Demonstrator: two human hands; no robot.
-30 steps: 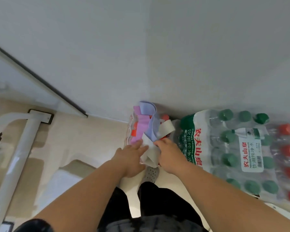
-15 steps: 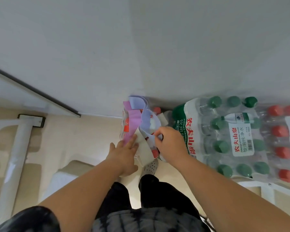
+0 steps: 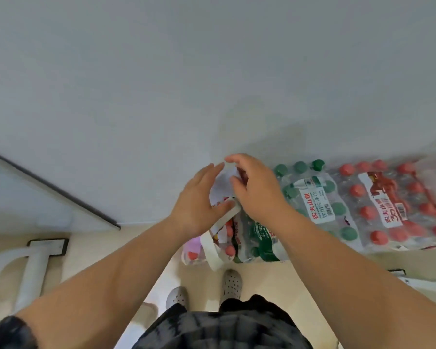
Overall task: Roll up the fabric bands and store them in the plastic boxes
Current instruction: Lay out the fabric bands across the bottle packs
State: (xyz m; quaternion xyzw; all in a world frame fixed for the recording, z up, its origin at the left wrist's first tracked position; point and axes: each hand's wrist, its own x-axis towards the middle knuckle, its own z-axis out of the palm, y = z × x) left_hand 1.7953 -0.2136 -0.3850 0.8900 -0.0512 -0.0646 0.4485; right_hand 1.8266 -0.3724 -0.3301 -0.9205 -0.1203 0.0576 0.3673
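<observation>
I hold a bunch of fabric bands point(image 3: 222, 183) up between both hands, in front of the white wall. My left hand point(image 3: 196, 199) has its thumb pressed on a cream band point(image 3: 227, 218) that hangs down in a loop towards the floor. My right hand point(image 3: 257, 191) curls its fingers round the pale lavender part at the top. A pink band point(image 3: 193, 248) shows below my left wrist, and I cannot tell whether it hangs or lies on the bottles. The hands hide most of the bunch. No plastic box is in view.
Shrink-wrapped packs of water bottles lie on the floor against the wall: green caps point(image 3: 312, 205), red caps point(image 3: 393, 202) and a smaller pack point(image 3: 252, 238) below my hands. A white metal frame point(image 3: 33, 270) stands at the left. My grey shoes point(image 3: 232, 284) are on the beige floor.
Both hands have lifted the bands up off the bottle pack, and the cream band now dangles below them. The camera has tilted, so the packs sit lower and further right.
</observation>
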